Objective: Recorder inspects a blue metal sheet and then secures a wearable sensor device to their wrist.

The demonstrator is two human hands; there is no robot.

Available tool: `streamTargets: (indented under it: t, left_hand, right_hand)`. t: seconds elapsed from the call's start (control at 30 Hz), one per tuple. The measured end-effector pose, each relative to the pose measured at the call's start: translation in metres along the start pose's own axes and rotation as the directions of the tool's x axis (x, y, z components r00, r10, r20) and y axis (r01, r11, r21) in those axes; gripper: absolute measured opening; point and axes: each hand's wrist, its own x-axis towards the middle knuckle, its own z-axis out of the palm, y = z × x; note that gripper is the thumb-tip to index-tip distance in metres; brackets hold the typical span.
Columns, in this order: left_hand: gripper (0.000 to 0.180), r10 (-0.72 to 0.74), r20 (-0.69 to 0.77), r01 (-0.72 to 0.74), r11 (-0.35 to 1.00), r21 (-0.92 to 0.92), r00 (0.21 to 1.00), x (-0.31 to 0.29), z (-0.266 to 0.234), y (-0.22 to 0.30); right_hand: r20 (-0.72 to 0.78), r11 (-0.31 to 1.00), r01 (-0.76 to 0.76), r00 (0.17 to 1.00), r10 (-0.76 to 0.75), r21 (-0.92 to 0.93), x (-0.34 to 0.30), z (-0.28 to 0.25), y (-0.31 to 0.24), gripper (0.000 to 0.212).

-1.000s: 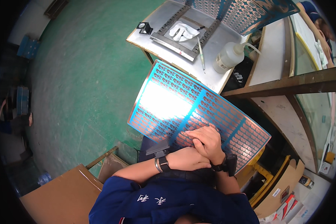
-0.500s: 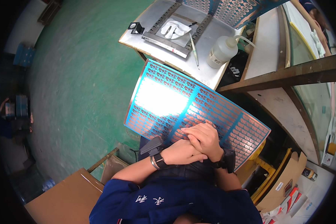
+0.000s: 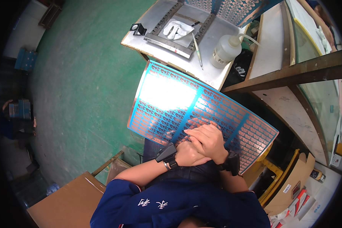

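Observation:
A large blue-and-copper circuit board panel (image 3: 216, 125) lies tilted across my lap, its far edge by the table edge and a bright glare on its left part. My right hand (image 3: 209, 142) rests over my left hand (image 3: 190, 154) at the panel's near edge. The right hand's fingers are bent together, tips pointing left above the panel. The left hand is closed, its fingers mostly hidden under the right. What they hold, if anything, I cannot make out. Black devices sit on both wrists.
On the table ahead are a metal rack (image 3: 171, 45) with a white glove (image 3: 177, 29), a small black magnifier (image 3: 138, 29), a pen-like tool (image 3: 197, 51) and a squeeze bottle (image 3: 226, 51). More panels (image 3: 235, 11) stand behind. A wooden beam (image 3: 285, 78) crosses right; cardboard (image 3: 68, 201) lies lower left.
My left wrist and forearm have shifted a little to the right, closer to the right hand. The right hand has hardly moved. The panel sits slightly farther right in the view.

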Motion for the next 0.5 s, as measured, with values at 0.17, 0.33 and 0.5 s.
streamTargets:
  t: [0.17,0.33,0.5]
  left_hand:
    - [0.025,0.010,-0.013,-0.010,1.000,0.027,1.000,-0.0009,0.0006,0.0000]
    - [0.025,0.024,-0.023,-0.024,0.999,0.029,0.999,0.0000,-0.0003,-0.0001]
    - [0.026,0.021,-0.034,-0.019,0.999,0.044,0.999,-0.0026,0.0022,-0.0011]
  right_hand:
    - [-0.006,1.000,-0.005,1.000,0.005,0.013,0.0016,0.0005,-0.0009,0.022]
    - [-0.008,1.000,-0.006,1.000,0.006,-0.004,0.0007,0.0012,-0.0004,0.021]
    - [0.010,1.000,-0.009,1.000,0.010,-0.018,0.0023,-0.0004,-0.0024,0.021]
